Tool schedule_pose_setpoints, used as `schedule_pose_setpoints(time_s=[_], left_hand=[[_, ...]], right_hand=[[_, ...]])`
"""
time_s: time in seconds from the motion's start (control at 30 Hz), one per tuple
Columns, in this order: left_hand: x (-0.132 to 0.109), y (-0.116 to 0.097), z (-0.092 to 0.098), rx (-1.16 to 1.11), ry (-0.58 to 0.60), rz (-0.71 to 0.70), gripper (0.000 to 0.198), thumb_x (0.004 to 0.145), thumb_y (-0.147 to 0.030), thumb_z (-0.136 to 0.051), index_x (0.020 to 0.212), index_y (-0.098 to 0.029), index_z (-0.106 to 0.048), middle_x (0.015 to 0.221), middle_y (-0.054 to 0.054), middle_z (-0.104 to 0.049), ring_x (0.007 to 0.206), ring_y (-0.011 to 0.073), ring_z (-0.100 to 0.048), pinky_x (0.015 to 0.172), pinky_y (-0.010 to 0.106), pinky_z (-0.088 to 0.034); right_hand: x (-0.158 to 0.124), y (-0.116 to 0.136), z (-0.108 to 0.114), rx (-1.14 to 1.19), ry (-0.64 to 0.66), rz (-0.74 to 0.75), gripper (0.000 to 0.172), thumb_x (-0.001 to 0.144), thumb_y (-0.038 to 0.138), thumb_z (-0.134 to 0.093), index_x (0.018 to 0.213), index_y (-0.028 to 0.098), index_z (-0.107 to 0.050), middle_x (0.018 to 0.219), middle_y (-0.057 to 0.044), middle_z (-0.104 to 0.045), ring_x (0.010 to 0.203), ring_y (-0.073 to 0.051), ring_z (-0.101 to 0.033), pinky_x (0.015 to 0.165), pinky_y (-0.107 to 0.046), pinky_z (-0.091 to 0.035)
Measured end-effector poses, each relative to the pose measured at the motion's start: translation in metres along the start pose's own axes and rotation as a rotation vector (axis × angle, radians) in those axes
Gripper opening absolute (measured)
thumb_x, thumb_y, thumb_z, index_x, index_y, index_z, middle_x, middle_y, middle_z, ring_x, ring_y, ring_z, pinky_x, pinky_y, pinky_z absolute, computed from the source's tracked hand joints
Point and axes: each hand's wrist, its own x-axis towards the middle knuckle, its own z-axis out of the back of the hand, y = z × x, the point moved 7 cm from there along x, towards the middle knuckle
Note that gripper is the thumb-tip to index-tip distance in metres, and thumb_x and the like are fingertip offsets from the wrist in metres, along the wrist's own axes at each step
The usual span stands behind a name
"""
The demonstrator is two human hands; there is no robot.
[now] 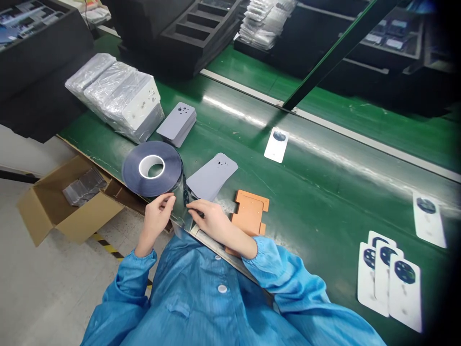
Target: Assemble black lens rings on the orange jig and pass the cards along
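Observation:
A large roll of dark-printed film (131, 168) with a white core lies flat at the table's near left edge. A clear film strip (179, 216) runs from its right side down between my hands and bears a dark camera-lens piece (186, 197). My left hand (158, 216) is closed in a pinch at the strip's left edge. My right hand (211, 218) pinches at its right edge, beside the dark piece; the fingertips' exact grip is small. Grey phone back panels (211, 178) lie fanned just beyond my right hand. An orange fixture plate (250, 211) is partly behind my right forearm.
A stack of grey panels (177, 122) and plastic-wrapped panels (118, 91) stand behind the roll. White panels with dark lens pieces (405, 290) lie at right, another panel (276, 149) farther back. A cardboard box (75, 206) is below left. A dark post (338, 53) rises behind.

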Motion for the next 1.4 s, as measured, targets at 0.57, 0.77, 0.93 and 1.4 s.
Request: schedule_pose_setpoints(time_s=[0.57, 0.77, 0.93, 1.4], left_hand=[[-0.022, -0.037, 0.004, 0.152, -0.082, -0.432, 0.022, 0.092, -0.037, -0.073, 0.108, -0.021, -0.077, 0.114, 0.010, -0.077, 0.102, 0.0222, -0.073, 0.087, 0.034, -0.060], [-0.021, -0.038, -0.009, 0.140, -0.129, -0.437, 0.018, 0.099, -0.031, -0.063, 0.099, -0.020, -0.078, 0.108, 0.010, -0.079, 0.101, 0.0219, -0.075, 0.095, 0.038, -0.060], [-0.015, -0.016, 0.030, 0.023, -0.411, -0.182, 0.025, 0.095, -0.040, -0.065, 0.099, -0.017, -0.075, 0.093, 0.008, -0.079, 0.079, 0.0185, -0.074, 0.074, 0.031, -0.060], [-0.039, -0.072, -0.060, -0.244, 0.124, -0.086, 0.030, 0.091, -0.048, -0.072, 0.096, -0.018, -0.075, 0.077, 0.003, -0.076, 0.053, 0.0137, -0.068, 0.053, 0.025, -0.058]], right_hand=[[0.000, -0.014, -0.010, 0.210, -0.047, -0.120, 0.021, 0.099, 0.018, -0.054, 0.114, 0.023, -0.068, 0.107, -0.005, -0.080, 0.088, -0.020, -0.077, 0.080, -0.032, -0.059], [0.000, -0.012, -0.012, 0.229, -0.045, -0.108, 0.022, 0.100, 0.018, -0.053, 0.116, 0.023, -0.067, 0.111, -0.005, -0.080, 0.097, -0.019, -0.077, 0.087, -0.033, -0.059], [-0.003, -0.009, -0.011, 0.243, -0.031, -0.086, 0.019, 0.100, 0.017, -0.054, 0.114, 0.022, -0.066, 0.119, -0.007, -0.080, 0.094, -0.018, -0.077, 0.084, -0.033, -0.060], [-0.061, -0.017, 0.070, 0.460, -0.353, -0.203, 0.018, 0.094, 0.033, -0.071, 0.105, 0.022, -0.079, 0.091, -0.005, -0.078, 0.075, -0.016, -0.071, 0.070, -0.030, -0.061]])
